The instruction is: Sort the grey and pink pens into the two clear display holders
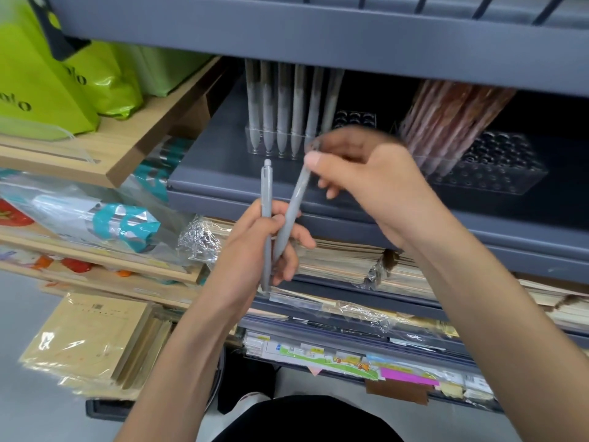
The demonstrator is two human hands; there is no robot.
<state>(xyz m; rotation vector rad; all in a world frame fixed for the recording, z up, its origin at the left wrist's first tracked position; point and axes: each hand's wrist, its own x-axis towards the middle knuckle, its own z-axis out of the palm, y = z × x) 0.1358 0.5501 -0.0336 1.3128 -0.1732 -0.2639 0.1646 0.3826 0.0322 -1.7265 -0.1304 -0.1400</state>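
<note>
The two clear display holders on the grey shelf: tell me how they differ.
The left holder carries grey pens standing upright in a row; the right holder carries pink pens leaning rightward in a bunch. The right holder shows many empty holes; the left holder shows only a few. Both are clear with round holes and sit on the grey shelf.

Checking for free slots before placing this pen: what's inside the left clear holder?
Grey pens stand upright in the left clear holder; empty holes show at its back right. The right hand covers its front right corner, hiding any slots there.
</note>
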